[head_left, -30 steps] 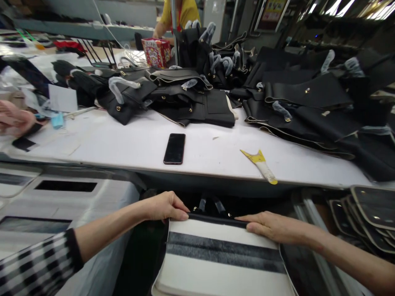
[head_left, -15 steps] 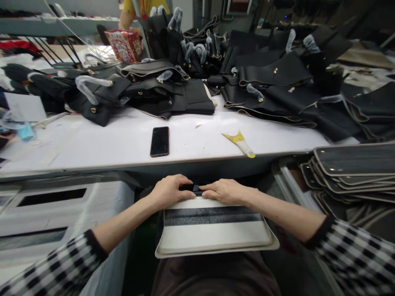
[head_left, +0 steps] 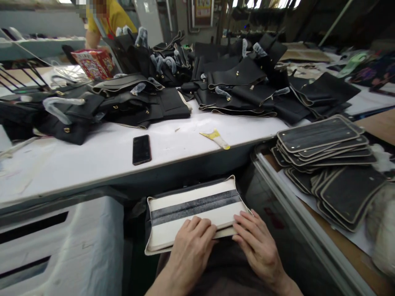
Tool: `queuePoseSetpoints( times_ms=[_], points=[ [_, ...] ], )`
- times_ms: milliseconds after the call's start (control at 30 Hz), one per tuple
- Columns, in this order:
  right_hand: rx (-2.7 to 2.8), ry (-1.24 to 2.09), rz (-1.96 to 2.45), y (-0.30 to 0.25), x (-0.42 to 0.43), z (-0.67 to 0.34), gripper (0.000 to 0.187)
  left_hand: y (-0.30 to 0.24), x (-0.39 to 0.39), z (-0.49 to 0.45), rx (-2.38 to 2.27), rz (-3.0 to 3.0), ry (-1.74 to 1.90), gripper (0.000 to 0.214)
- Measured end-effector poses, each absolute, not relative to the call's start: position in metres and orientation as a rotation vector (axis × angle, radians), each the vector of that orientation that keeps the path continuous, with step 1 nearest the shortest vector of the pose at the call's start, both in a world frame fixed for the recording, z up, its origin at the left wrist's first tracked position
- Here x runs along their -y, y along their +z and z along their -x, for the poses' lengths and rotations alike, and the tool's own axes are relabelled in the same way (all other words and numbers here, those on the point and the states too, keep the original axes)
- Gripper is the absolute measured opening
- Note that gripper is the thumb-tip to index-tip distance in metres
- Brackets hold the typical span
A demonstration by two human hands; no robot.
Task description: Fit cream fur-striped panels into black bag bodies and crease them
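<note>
Across my lap lies an unfinished bag (head_left: pixel 166 236), its cream base facing up with a dark strip along the middle and raised pale edges. Black material shows behind its far edge. My left hand (head_left: pixel 194 242) is closed over the near edge, around the middle, with fingers curled and the thumb hidden. At the near right corner my right hand (head_left: pixel 257 242) grips the same edge, fingers on top and thumb below. A narrow gap shows along that near edge between the hands.
A phone (head_left: pixel 141 149) and a yellow-and-white tool (head_left: pixel 216 138) lie on the white table (head_left: pixel 173 150). Black bag pieces (head_left: pixel 237 78) are heaped behind. Stacked dark panels (head_left: pixel 321 133) sit at right, a pale slotted block (head_left: pixel 92 238) at left. A person (head_left: pixel 112 18) in yellow stands beyond.
Both hands have moved from the bag's far edge to its near edge. The bag now tilts, right end farther away. The view has swung to the right.
</note>
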State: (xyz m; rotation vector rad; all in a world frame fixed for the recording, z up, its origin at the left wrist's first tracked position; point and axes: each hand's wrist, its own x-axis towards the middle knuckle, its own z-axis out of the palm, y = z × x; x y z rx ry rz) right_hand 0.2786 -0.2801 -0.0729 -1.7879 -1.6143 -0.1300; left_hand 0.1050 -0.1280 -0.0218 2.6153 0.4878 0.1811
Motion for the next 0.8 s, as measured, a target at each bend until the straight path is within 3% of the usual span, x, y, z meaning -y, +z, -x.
queuePoseSetpoints(
  times_ms=[433, 800],
  points=[
    [0.998, 0.088, 1.839, -0.073, 0.253, -0.266, 0.009, -0.031, 0.131, -0.13, -0.693, -2.46, 0.372, 0.015],
    [0.829, 0.092, 1.86, -0.077, 0.245, -0.255, 0.008, -0.041, 0.13, -0.138, -0.683, -2.549, 0.404, 0.014]
  ],
)
